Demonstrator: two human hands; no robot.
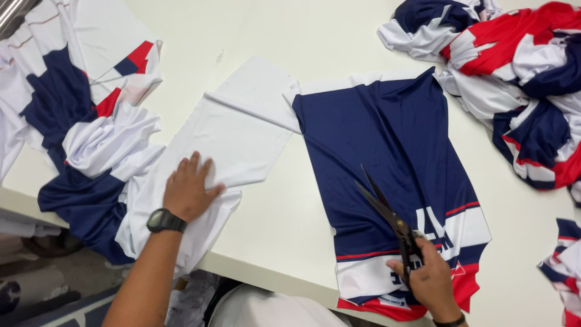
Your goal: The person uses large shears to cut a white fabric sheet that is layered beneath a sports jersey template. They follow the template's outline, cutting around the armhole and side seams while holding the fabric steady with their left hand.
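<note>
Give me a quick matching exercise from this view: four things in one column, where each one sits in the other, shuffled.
Things:
1. scissors
2. white fabric piece
3. navy panel
4. black watch

Places:
A. flat under the left hand
B. on the left wrist
C. held open in the right hand
D. spread on the table, under the scissors

Pairs: 1-C, 2-A, 3-D, 4-B

Lying flat on the table (290, 212), left hand (189, 189) on a fabric panel (236, 139), right hand (431, 278) with scissors (387, 212) over a jersey piece (387, 163) to its right.
</note>
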